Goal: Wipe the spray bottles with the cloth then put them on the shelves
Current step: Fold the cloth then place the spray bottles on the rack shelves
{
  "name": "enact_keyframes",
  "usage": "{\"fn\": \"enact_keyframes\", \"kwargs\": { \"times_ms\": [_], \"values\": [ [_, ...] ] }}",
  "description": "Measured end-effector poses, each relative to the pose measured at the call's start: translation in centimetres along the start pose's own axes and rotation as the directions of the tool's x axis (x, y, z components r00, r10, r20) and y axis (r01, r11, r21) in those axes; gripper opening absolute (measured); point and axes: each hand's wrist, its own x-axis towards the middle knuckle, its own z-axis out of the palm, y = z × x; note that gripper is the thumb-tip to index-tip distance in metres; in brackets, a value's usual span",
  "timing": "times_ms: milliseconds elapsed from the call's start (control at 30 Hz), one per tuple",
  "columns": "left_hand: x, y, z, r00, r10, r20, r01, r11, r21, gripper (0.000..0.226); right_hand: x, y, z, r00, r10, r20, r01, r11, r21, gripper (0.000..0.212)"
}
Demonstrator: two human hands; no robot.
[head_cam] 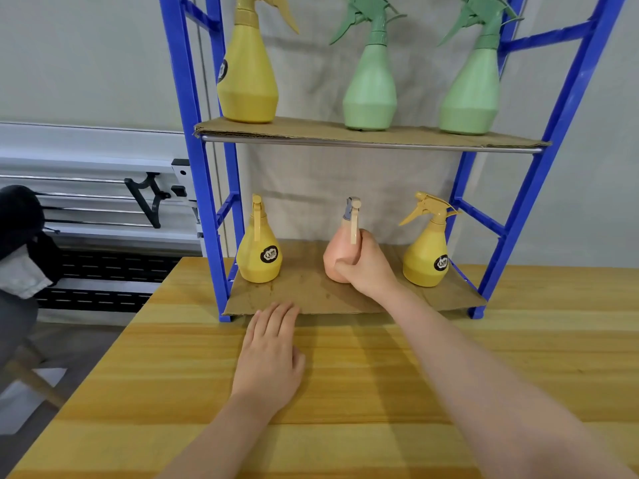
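right hand (366,262) grip clenched round pink bottle (333,257), upright on lower shelf (311,295) | yellow bottle (259,252) left of grip, another yellow bottle (427,257) right of it | left hand (269,354) released, flat on desk (363,375), nearer than grip

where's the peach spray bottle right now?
Head view: the peach spray bottle stands mid bottom shelf, gripped by the right hand, between two yellow bottles.
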Motion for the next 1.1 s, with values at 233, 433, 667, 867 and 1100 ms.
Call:
{"fn": "enact_keyframes", "kwargs": {
  "times_ms": [233, 433, 667, 867, 1100],
  "values": [
    [0.0, 0.1, -0.2, 1.000, 0.003, 0.007, -0.003, 1.000, 0.000, 0.062, 0.2, 0.3, -0.8, 0.997, -0.026, 0.069, 0.027, 0.999, -0.019, 0.067],
    [0.0, 0.1, -0.3, 1.000, -0.001, 0.006, 0.001, 1.000, -0.009, 0.062, 0.0, 0.6, -0.5, 0.998, -0.050, 0.048, 0.050, 0.999, 0.016, 0.067],
    [0.0, 0.1, -0.4, 1.000, 0.026, 0.003, -0.026, 1.000, -0.001, 0.060, -0.3, 1.1, -0.8, 0.997, -0.074, 0.033, 0.073, 0.997, 0.009, 0.068],
    [0.2, 0.2, -0.8, 1.000, 0.008, 0.025, -0.007, 0.999, -0.053, 0.058, -1.2, 2.1, -2.0, 0.997, -0.076, 0.011, 0.077, 0.996, -0.049, 0.080],
    [1.6, 2.2, -1.9, 1.000, -0.021, 0.002, 0.021, 0.996, -0.081, 0.051, -3.6, 3.8, -4.7, 0.954, -0.182, -0.237, 0.149, 0.977, -0.152, 0.050]
  ]
}}
